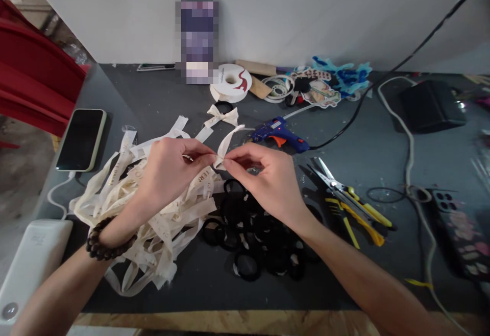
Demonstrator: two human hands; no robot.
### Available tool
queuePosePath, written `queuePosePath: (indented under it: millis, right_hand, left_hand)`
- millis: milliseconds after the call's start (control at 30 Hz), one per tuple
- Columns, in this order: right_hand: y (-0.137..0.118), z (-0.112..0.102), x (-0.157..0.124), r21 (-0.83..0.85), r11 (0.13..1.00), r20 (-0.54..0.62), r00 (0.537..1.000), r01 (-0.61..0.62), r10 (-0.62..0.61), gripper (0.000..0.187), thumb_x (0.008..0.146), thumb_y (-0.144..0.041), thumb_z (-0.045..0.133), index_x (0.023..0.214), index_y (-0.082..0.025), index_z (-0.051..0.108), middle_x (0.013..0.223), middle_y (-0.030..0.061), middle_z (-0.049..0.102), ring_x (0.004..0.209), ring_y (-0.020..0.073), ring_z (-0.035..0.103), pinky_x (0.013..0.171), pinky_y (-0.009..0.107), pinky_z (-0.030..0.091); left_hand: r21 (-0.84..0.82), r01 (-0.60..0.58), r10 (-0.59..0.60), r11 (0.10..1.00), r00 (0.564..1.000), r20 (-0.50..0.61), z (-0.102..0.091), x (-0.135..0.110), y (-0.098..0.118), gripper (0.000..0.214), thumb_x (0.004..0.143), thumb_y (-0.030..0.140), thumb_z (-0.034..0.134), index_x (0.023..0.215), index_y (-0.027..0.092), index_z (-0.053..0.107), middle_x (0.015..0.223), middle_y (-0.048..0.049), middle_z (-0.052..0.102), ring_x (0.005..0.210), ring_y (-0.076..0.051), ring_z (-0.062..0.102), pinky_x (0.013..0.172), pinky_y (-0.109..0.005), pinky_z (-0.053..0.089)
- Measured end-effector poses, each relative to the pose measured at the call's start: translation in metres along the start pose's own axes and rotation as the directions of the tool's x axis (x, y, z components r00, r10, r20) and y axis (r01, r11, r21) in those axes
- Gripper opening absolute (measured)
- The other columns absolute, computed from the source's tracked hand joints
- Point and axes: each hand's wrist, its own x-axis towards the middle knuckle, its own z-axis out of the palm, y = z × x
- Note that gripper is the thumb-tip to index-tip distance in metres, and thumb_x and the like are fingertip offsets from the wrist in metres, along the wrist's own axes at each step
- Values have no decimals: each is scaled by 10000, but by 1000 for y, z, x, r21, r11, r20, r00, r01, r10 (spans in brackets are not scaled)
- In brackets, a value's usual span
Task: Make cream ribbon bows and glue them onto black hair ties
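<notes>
Between my left hand (pixel 178 165) and my right hand (pixel 264 175), a cream ribbon (pixel 226 144) is pinched by the fingertips of both, one end sticking up. Thumb and forefinger are pressed together on each hand, and the fingertips almost meet. A heap of cut cream ribbon strips (pixel 153 229), some printed with gold letters, lies under and around my left wrist. Below my right hand is a pile of black hair ties (pixel 247 264). Just beyond my fingers sits a finished-looking cream bow (pixel 222 116) on a black hair tie.
Behind my right hand rests a blue glue gun (pixel 279 134) with a black cable. Scissors (pixel 333 183) and yellow-handled cutters (pixel 363 218) lie to the right. A ribbon spool (pixel 231 81) stands at the back; a phone (pixel 81 139) and power bank (pixel 36 264) are left.
</notes>
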Motion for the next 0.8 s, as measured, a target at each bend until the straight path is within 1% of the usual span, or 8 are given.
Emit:
queuePosePath:
  millis: [100, 200, 267, 367, 500, 600, 700, 800]
  right_hand:
    - [1, 0, 2, 74, 996, 28, 999, -43, 41, 45, 892, -244, 724, 866, -226, 757, 849, -8, 773, 777, 159, 721, 746, 289, 547]
    - [4, -1, 4, 161, 981, 40, 994, -105, 100, 50, 893, -258, 727, 865, -218, 735, 861, -1, 763, 808, 162, 714, 770, 291, 535]
    - [4, -2, 5, 169, 977, 38, 991, -131, 126, 62, 902, -268, 720, 870, -215, 721, 864, 0, 752, 814, 157, 701, 784, 294, 524]
    - [5, -3, 5, 143, 982, 57, 992, -122, 115, 68, 907, -271, 718, 872, -214, 708, 873, -1, 736, 821, 155, 683, 789, 301, 505]
    - [8, -4, 6, 155, 979, 90, 989, -130, 117, 75, 906, -279, 718, 874, -214, 697, 878, -1, 720, 830, 158, 669, 782, 309, 491]
    - [10, -6, 8, 170, 976, 90, 988, -138, 124, 91, 902, -296, 722, 878, -212, 695, 876, 6, 720, 816, 164, 663, 767, 315, 493]
    - [10, -9, 9, 100, 991, 59, 995, -87, 82, 64, 899, -265, 710, 872, -211, 690, 884, 11, 730, 819, 168, 667, 772, 316, 495]
    - [5, -11, 9, -74, 997, 35, 999, 9, -6, 62, 900, -206, 682, 841, -209, 665, 827, -4, 716, 776, 156, 659, 751, 297, 483]
  left_hand:
    - [118, -50, 54, 992, 998, -28, -2, -3, 6, 130, 922, 290, 703, 880, 218, 803, 825, 7, 803, 710, -170, 701, 712, -305, 490]
    - [172, -78, 86, 982, 996, -37, -3, -5, 10, 115, 923, 277, 703, 862, 222, 784, 821, 25, 793, 709, -155, 679, 722, -293, 476]
    - [219, -89, 97, 972, 995, -25, -5, -5, 11, 109, 926, 264, 693, 862, 227, 773, 819, 34, 784, 693, -146, 654, 714, -288, 458]
    - [290, -89, 91, 953, 996, 7, -9, -4, 11, 114, 928, 228, 669, 853, 227, 755, 791, 39, 764, 642, -137, 602, 676, -287, 419]
    - [295, -83, 63, 952, 995, 78, -14, -3, 8, 141, 957, 241, 617, 877, 215, 729, 765, 25, 737, 603, -136, 570, 625, -287, 391]
    - [280, -81, 52, 956, 993, 109, -17, -1, 5, 149, 967, 259, 595, 893, 213, 714, 815, 11, 744, 654, -149, 603, 637, -289, 403]
    - [264, -74, 32, 962, 987, 158, -21, 2, 2, 164, 968, 304, 598, 889, 219, 714, 862, 1, 756, 738, -172, 646, 668, -294, 420]
    - [256, -21, -24, 967, 985, 171, -26, 4, 1, 185, 966, 350, 606, 888, 227, 720, 882, 3, 755, 769, -179, 656, 665, -293, 421]
